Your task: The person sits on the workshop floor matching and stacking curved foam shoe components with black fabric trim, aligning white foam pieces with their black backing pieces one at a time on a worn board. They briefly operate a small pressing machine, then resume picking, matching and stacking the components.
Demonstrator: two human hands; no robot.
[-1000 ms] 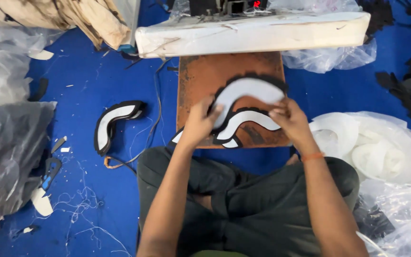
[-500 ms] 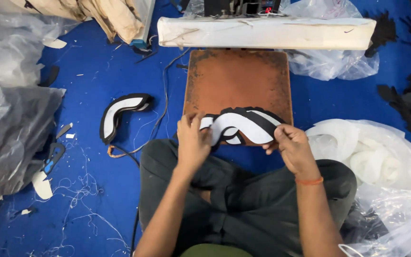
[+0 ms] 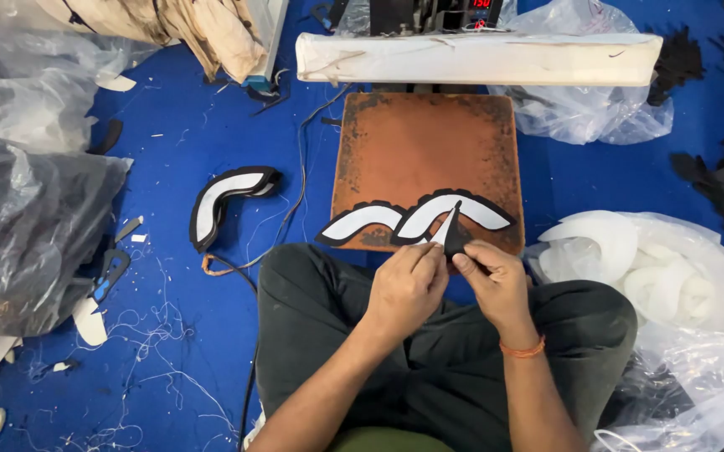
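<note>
Both my hands pinch the curved black-edged white piece (image 3: pixel 450 213) at its near end: left hand (image 3: pixel 404 289), right hand (image 3: pixel 496 280); its length runs leftward.

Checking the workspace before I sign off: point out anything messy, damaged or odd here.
Loose white threads and paper scraps litter the blue floor mat beside the person's knee. The brown press plate looks blotched and worn at its edges.
</note>
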